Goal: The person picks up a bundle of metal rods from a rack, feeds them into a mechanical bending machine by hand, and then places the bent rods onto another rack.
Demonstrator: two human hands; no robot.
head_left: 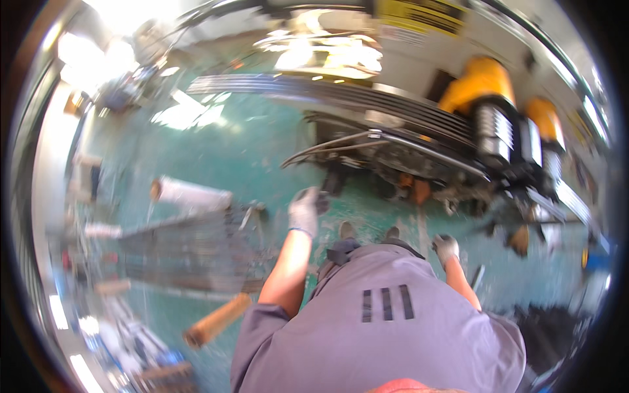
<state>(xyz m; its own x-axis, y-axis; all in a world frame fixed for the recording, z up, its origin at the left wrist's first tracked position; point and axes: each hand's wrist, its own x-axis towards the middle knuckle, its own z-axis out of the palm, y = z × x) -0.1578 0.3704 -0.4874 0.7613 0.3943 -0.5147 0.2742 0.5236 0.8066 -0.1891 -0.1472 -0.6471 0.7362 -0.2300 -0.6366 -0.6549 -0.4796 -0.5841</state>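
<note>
My left hand (304, 211), in a whitish work glove with a dark palm side, is held out in front of my body above the green floor. Its fingers look loosely apart, with nothing visible in them. My right hand (446, 248), gloved the same way, hangs low beside my body. Blur smears its fingers, so their grip cannot be made out. Nearest my left hand is a machine bench (386, 147) with a bent metal rod (327, 150) along its front. Both hands appear apart from it.
Long metal bars (367, 99) lie across the machine, with yellow-and-black motor units (486, 88) at its right. To the left are a white-wrapped roll (193, 194), a blurred dark stack (187, 249) and a brown tube (217, 319) on the green floor (262, 134). Dark material (553, 337) lies lower right.
</note>
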